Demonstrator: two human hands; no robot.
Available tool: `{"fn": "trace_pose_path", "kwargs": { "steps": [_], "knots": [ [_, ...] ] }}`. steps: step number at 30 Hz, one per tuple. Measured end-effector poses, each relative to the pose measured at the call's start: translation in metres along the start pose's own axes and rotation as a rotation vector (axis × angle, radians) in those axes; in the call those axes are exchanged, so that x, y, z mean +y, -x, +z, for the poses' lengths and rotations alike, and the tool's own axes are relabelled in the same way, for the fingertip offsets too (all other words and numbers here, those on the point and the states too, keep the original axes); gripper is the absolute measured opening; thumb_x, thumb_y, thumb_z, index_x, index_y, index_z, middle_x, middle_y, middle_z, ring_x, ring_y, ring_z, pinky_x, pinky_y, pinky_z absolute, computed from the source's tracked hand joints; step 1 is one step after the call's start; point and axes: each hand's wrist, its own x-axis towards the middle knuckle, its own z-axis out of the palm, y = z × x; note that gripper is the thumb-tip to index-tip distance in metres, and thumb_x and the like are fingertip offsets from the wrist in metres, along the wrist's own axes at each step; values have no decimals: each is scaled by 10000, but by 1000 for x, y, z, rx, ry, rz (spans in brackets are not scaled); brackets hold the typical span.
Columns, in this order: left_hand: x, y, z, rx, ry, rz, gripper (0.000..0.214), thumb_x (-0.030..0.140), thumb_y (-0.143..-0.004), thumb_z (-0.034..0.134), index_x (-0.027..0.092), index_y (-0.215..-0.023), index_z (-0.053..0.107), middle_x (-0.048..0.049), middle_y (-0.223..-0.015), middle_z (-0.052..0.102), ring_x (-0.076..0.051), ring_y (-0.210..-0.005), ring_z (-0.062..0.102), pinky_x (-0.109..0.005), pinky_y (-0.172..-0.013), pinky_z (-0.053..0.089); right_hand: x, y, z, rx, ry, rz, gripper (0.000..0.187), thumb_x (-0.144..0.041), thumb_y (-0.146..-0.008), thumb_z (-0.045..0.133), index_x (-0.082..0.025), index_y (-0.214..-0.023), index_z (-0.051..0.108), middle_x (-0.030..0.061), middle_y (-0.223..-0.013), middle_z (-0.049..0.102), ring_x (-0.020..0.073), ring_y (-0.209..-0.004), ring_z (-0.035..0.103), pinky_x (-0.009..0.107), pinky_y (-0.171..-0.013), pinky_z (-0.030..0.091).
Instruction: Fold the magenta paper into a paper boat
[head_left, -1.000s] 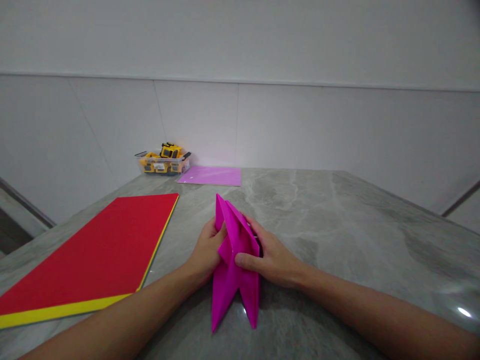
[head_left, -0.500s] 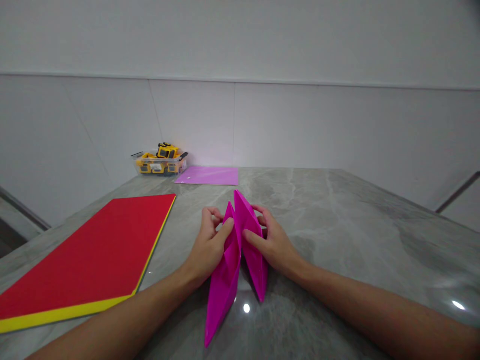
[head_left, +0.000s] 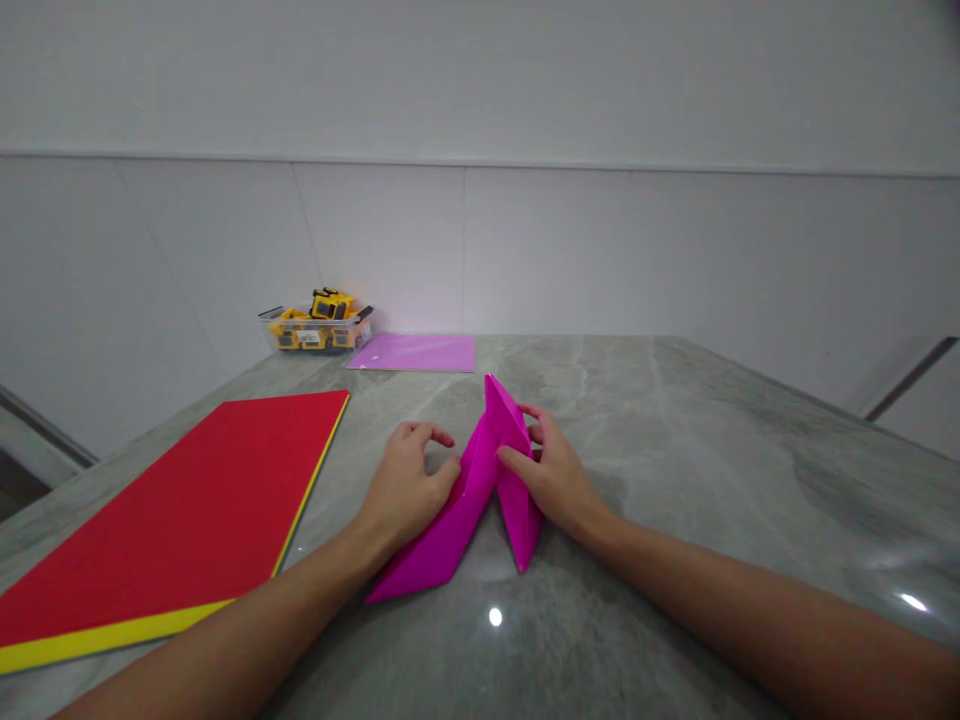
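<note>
Grey marble table, white tiled wall behind. Red sheets lie on the left. Mid-table, the folded magenta paper peaks toward the wall, and its long flap runs off near-left. The left hand rests on it, loosely curled and not gripping. The right hand pinches the upright flap. The clear tub at the back-left holds yellow toy trucks.

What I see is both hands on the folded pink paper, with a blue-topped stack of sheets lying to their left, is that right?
Not quite. The head view shows the stack of sheets red-topped, not blue. The left hand and right hand are on the folded pink paper, the stack to their left.
</note>
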Motion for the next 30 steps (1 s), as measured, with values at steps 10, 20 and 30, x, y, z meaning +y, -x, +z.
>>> {"fn": "trace_pose_path", "kwargs": {
  "steps": [10,20,30],
  "knots": [
    [11,3,-4,-460,-143,115,325,291,-830,449,189,-523,418,27,-511,392,-133,-516,378,-285,-540,199,1,-3,-2,12,77,49,601,-243,-751,612,-177,-1320,429,86,-996,663,209,-777,654,351,-684,514],
    [5,0,-7,-694,-100,140,188,229,-756,481,155,-589,523,22,-578,444,-131,-600,416,-247,-572,288,6,-7,-5,39,79,63,585,-279,-759,604,-197,-1312,430,62,-992,666,203,-793,653,343,-722,513],
    [3,-3,-1,-401,466,-94,140,232,-726,609,141,-809,677,-24,-761,678,-160,-664,556,-261,-646,456,-16,7,-3,97,-17,-155,606,-244,-789,584,-201,-1349,357,61,-992,642,192,-773,644,338,-693,537]
  ]
}}
